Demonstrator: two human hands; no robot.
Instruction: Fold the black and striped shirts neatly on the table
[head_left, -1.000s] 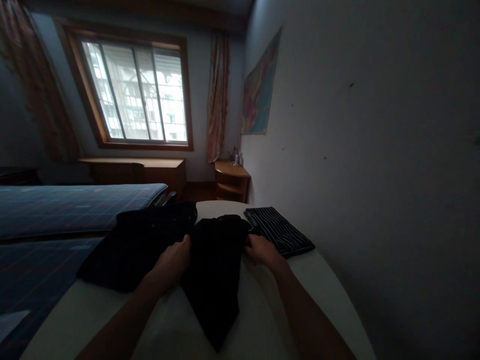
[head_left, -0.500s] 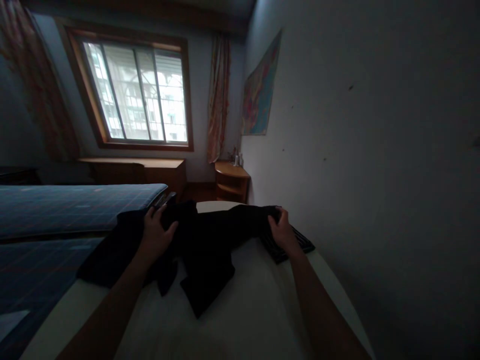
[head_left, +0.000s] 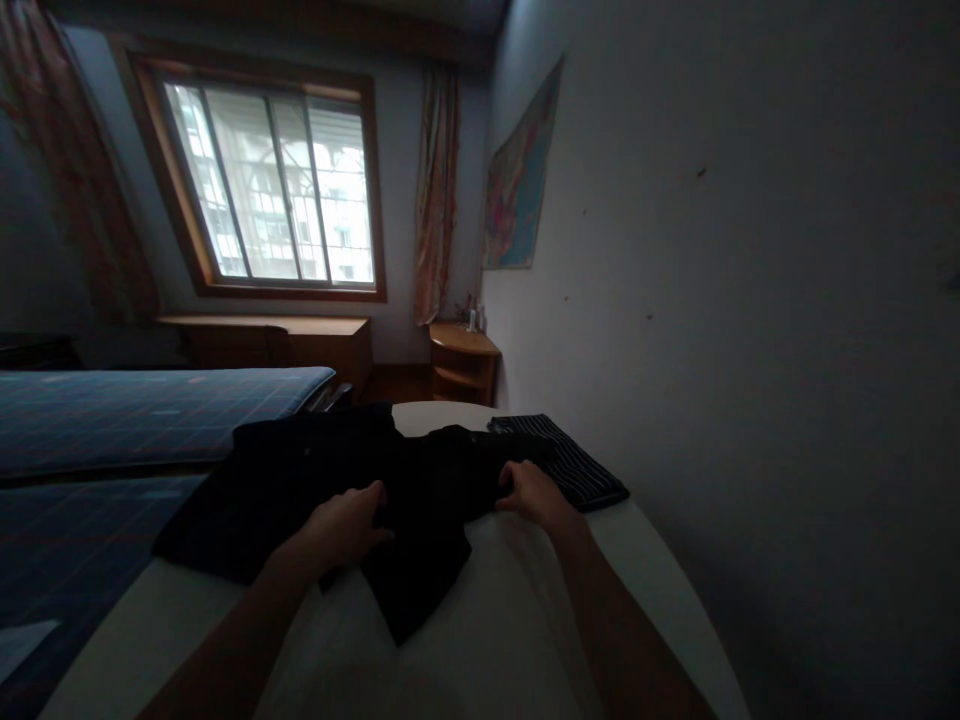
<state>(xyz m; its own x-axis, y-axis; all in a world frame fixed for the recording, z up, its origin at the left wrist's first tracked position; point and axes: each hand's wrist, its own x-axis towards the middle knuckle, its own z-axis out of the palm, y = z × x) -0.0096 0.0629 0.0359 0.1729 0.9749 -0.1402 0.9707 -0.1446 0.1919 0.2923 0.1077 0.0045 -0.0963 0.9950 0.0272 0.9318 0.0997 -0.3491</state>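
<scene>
A black garment (head_left: 431,500) lies spread on a pale round table (head_left: 480,640), one corner pointing toward me. My left hand (head_left: 349,525) rests at its left part, thumb and fingers apart with dark cloth between them, not closed on it. At the garment's near right edge, my right hand (head_left: 534,493) has its curled fingers and thumb on the cloth. A dark navy garment (head_left: 225,510) lies to the left, partly beneath my left forearm. Beyond my right hand is a folded black cloth with white stripes (head_left: 585,470). The dim light hides where the dark fabrics meet.
Plaid-covered mattresses (head_left: 165,415) stand along the table's left side. A bare wall (head_left: 712,400) closes off the right. A wooden desk (head_left: 322,326) and a corner shelf (head_left: 465,342) stand at the back, below a window (head_left: 277,190).
Both hands have left the garment's far edge and come nearer to me; the left also went right, the right inward. The black garment lies flatter, and more of the striped cloth shows.
</scene>
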